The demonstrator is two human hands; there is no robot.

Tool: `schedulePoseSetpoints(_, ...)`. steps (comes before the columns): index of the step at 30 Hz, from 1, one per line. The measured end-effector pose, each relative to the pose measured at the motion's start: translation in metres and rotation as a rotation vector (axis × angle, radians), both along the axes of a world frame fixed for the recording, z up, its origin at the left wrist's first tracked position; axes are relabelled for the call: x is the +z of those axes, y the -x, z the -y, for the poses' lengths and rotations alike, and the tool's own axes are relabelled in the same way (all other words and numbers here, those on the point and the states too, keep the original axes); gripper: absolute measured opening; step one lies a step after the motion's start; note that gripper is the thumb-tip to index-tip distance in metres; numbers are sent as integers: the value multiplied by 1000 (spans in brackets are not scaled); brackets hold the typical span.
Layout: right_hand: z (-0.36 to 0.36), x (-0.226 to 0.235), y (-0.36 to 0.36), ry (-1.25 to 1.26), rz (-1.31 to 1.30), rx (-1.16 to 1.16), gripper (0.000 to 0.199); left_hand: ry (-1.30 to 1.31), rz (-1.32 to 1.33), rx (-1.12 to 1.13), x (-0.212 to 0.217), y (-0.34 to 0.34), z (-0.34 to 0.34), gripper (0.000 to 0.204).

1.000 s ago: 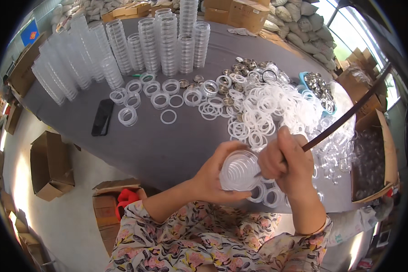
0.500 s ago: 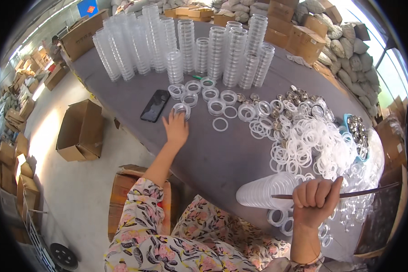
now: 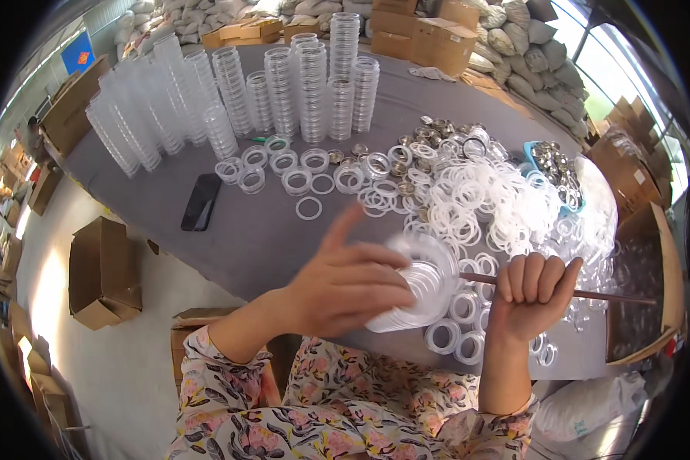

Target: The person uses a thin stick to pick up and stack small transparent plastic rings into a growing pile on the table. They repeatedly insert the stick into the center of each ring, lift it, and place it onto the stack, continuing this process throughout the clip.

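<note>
My right hand (image 3: 530, 295) is closed in a fist round a thin brown stick (image 3: 617, 297). The stick's left end meets a stack of clear plastic rings (image 3: 395, 320) lying near the table's front edge. Over that stack is my left hand (image 3: 353, 287), smeared by motion, its index finger raised and the other fingers bent. A blurred clear plastic ring (image 3: 431, 247) shows at its fingertips, seemingly held; the thumb and the grip itself are hidden. Loose clear rings (image 3: 441, 336) lie between the stack and my right wrist.
Tall stacks of clear round plastic pieces (image 3: 312, 92) stand at the back left. A black phone (image 3: 201, 202) lies left of several rings (image 3: 296, 182). White rings (image 3: 487, 195) form a pile at right, near a blue tray (image 3: 527, 153) of metal parts. Cardboard boxes (image 3: 103, 272) surround the table.
My left hand has moved from beside the phone rightward and nearer to the ring stack. The ring it touched is gone from its place. My right hand keeps the stick. The view has shifted right.
</note>
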State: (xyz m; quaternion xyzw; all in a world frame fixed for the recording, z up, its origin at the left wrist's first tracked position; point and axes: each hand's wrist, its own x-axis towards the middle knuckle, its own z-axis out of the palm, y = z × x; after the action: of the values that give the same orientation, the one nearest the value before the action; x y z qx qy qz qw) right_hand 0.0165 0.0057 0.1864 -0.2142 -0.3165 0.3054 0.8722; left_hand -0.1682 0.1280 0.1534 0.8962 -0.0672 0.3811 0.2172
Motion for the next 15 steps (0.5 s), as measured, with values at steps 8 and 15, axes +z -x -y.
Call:
schedulePoseSetpoints(8, 19, 18, 2, -77, 96, 154, 54, 57, -65, -99, -10, -18, -1, 43)
schedulePoseSetpoints(15, 1, 8, 25, 176, 33, 464, 56, 959, -1, -247, -46, -42, 31, 85)
